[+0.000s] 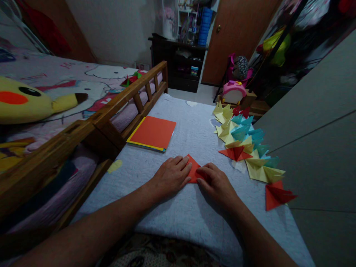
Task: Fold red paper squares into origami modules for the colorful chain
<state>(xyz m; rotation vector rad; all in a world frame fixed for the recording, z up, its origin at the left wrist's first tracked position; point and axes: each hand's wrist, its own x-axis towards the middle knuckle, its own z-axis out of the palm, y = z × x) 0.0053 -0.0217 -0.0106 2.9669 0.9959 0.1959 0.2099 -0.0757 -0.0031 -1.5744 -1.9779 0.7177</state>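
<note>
A folded red-orange paper (192, 170) with a pointed top lies on the cloth between my hands. My left hand (171, 174) rests flat across its left side, fingers stretched over the paper. At the right edge, my right hand (215, 181) has curled fingers and thumb pinching the paper; the corner there is hidden beneath them. Farther up to the left is a stack of square coloured sheets (154, 131), orange on top with yellow and blue-green edges below. Folded paper pieces in yellow (257, 168), blue (240, 131) and red (236, 152) form a cluster to the right.
A light blue cloth (150, 215) covers the surface under my hands. A wooden bed rail (130, 92) runs along the left, with a yellow plush toy (25, 102) beyond it. One red folded piece (278, 195) sits near the right edge, beside a pale panel (314, 148).
</note>
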